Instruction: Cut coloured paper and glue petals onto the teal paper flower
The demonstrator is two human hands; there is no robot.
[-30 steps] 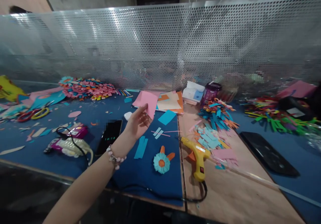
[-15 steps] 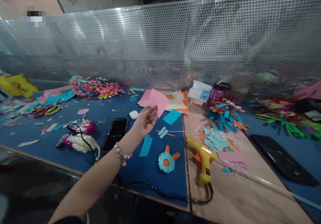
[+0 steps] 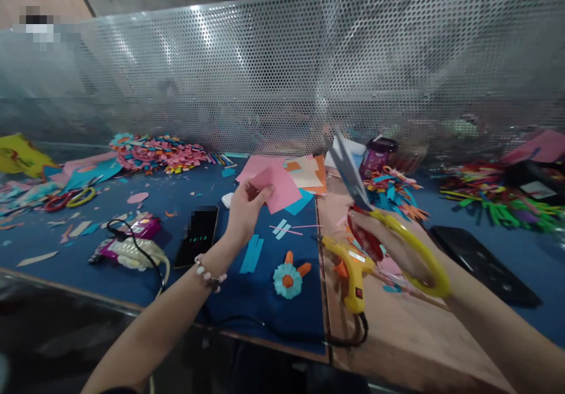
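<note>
Fingers of the right hand (image 3: pixel 388 235) hold the scissors (image 3: pixel 352 176) by their red and yellow handles, just beside the glue gun (image 3: pixel 353 273), on its right side. The long axis of the scissors is slanting: the blades, a little parted, point away from the person and to the left. On the surface (image 3: pixel 304 320), left of the glue gun, lies a paper flower (image 3: pixel 288 279). Farther than the glue gun and to its left, the left hand (image 3: pixel 242 214) pinches a pink sheet (image 3: pixel 283 191), tilted, one corner pointing toward the person. Well beyond the glue gun stands a perforated metal screen (image 3: pixel 273 76).
</note>
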